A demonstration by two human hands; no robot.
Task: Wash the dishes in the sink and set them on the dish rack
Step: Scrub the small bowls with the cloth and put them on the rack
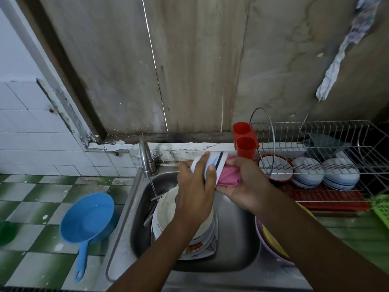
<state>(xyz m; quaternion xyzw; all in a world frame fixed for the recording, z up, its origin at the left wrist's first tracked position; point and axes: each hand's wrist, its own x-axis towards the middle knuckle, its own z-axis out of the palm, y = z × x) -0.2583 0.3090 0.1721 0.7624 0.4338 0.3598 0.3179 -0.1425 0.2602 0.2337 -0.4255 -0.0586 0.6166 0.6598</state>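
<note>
While water runs from the tap [145, 157] into the sink [235, 239], a white striped cup [220, 158] is gripped by the left hand [195, 186] above the piled plates [168, 205] in the basin. A pink cloth [229, 175] is held by the right hand [248, 182] and pressed against the cup's mouth. Pale bowls [308, 171] are stacked on the dish rack [332, 200], just right of the sink.

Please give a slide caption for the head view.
Left hand holds a white cup over the sink; right hand holds a pink cloth at its mouth.
</note>
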